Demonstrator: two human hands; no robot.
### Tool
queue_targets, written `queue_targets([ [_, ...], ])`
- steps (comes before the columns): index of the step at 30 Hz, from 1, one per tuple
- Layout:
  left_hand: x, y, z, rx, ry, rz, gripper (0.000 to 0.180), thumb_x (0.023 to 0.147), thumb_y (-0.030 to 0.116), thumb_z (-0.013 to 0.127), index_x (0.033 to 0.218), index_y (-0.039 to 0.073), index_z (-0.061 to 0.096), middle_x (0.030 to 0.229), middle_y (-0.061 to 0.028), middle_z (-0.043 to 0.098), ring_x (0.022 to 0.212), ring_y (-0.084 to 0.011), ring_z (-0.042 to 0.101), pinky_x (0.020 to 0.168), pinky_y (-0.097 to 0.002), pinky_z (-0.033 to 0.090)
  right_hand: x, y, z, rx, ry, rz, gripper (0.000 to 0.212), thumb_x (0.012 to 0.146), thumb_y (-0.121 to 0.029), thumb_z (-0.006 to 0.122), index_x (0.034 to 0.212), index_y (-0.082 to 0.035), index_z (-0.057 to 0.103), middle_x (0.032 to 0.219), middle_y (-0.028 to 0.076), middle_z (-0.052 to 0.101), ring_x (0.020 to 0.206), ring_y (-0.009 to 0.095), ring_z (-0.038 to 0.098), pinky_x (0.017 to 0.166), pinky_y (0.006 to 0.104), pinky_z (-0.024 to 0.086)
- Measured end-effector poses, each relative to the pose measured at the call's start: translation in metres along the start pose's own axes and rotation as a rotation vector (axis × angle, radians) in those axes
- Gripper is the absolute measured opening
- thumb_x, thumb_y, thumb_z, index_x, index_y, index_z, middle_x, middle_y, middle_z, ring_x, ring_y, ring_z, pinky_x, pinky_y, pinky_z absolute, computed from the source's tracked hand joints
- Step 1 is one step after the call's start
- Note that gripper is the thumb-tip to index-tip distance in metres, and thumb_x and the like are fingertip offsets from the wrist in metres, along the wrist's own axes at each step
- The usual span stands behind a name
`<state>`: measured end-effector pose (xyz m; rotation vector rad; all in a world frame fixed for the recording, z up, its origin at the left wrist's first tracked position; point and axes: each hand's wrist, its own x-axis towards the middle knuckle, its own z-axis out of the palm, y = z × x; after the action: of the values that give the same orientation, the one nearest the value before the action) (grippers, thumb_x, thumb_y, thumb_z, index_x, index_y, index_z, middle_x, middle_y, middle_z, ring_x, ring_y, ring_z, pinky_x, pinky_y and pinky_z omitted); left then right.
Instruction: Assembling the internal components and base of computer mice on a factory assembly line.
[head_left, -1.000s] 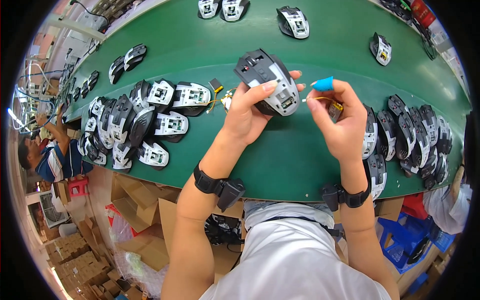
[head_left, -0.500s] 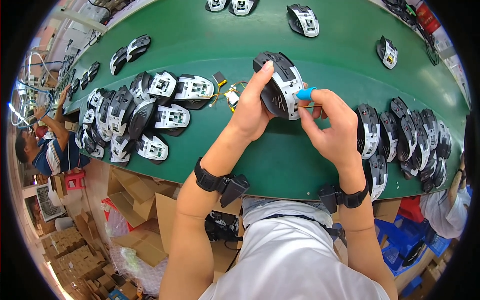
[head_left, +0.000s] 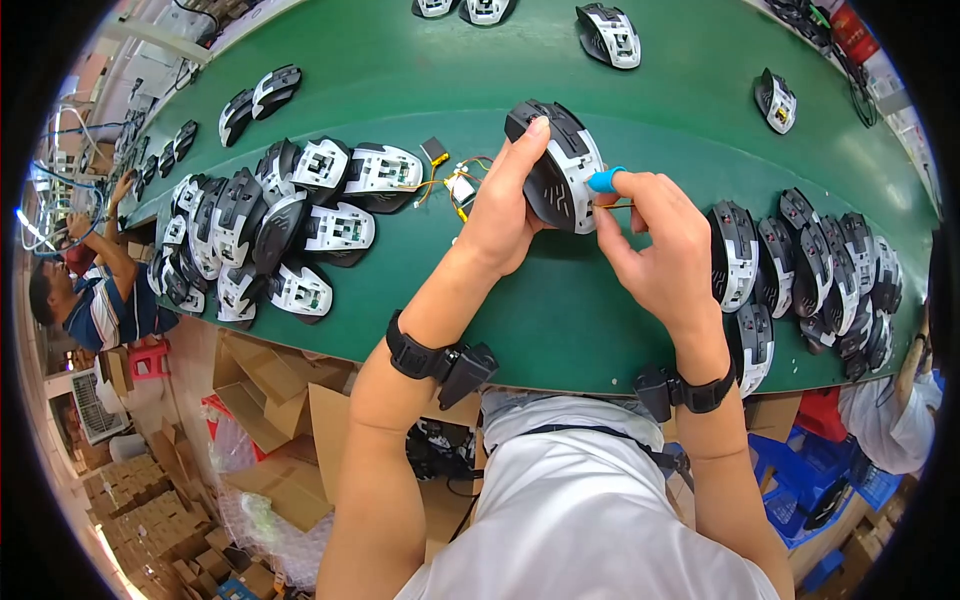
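Note:
A black-and-white computer mouse (head_left: 573, 150) is raised over the green bench, tilted, with its white side facing right. My left hand (head_left: 497, 225) is closed around its left side, the thumb lying on the dark shell. My right hand (head_left: 660, 235), a blue finger cot (head_left: 606, 181) on its index finger, pinches a thin reddish-brown wire (head_left: 618, 206) against the mouse's white side. Where the wire's end goes is hidden by the fingers. Just left of my left hand lie small batteries (head_left: 459, 189) with thin coloured wires.
Piled mice (head_left: 240, 215) cover the bench (head_left: 480, 330) on the left, and more mice (head_left: 795, 255) are grouped at right. Single mice (head_left: 608, 36) stand farther back. Cardboard boxes (head_left: 265, 380) are below the front edge. A co-worker (head_left: 90, 290) sits at far left.
The view has shifted slightly. My left hand still holds the mouse, and my right fingertips have moved only a little at its white side, keeping the wire pinched.

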<state>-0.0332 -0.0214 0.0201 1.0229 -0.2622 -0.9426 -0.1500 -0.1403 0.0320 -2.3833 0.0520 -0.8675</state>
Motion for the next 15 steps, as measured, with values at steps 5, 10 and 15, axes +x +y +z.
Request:
queue_targets([
  [5,0.0014,-0.0017,0.0007,0.008,0.007,-0.015,0.047,0.097,0.048,0.038,0.112,0.008,0.057,0.103,-0.0072,0.066,0.093,-0.0177,0.065,0.077,-0.0346,0.055,-0.0023,0.0011,-0.0007,-0.027,-0.02,0.014,0.028,0.069,0.004,0.068,0.095,-0.003,0.059,0.081,0.007,0.065,0.069,0.024,0.06,0.061,0.0337,0.048],
  [10,-0.0001,-0.005,-0.0016,0.064,0.038,-0.004,0.048,0.097,0.051,0.038,0.112,0.01,0.057,0.101,-0.0052,0.065,0.092,-0.0163,0.065,0.075,-0.0334,0.055,-0.0026,-0.0002,0.0008,-0.018,-0.017,0.032,0.028,0.07,0.003,0.07,0.095,-0.004,0.06,0.08,0.005,0.066,0.063,0.021,0.056,0.056,0.0317,0.046],
  [15,0.0008,-0.0061,0.0,0.027,0.025,-0.009,0.048,0.097,0.051,0.038,0.113,0.01,0.057,0.103,-0.005,0.065,0.092,-0.0163,0.065,0.075,-0.0349,0.056,-0.0027,0.0011,0.0037,0.0,0.037,0.057,0.027,0.071,0.001,0.072,0.094,-0.004,0.061,0.078,0.004,0.066,0.058,0.019,0.052,0.052,0.03,0.044],
])
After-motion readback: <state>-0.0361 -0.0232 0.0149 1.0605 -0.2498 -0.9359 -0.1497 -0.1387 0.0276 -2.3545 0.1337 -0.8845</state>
